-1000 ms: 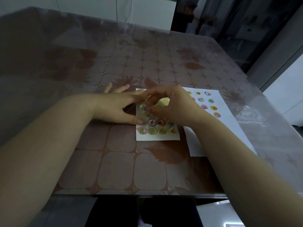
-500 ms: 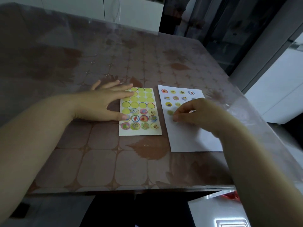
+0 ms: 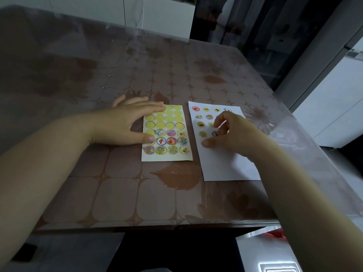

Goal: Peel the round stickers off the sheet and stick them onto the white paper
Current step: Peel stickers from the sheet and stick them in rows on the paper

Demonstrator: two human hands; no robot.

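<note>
L hand point(image 3: 125, 122) flat on sheet point(image 3: 167, 156), fingers spread | R hand point(image 3: 233, 132) on paper point(image 3: 225, 165), fingers curled, grip unclear

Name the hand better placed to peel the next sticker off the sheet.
Probably the right hand. It is bare over the white paper, beside the sticker sheet. The left hand lies flat on the sheet's left edge, pinning it, thumb across one sticker.
</note>
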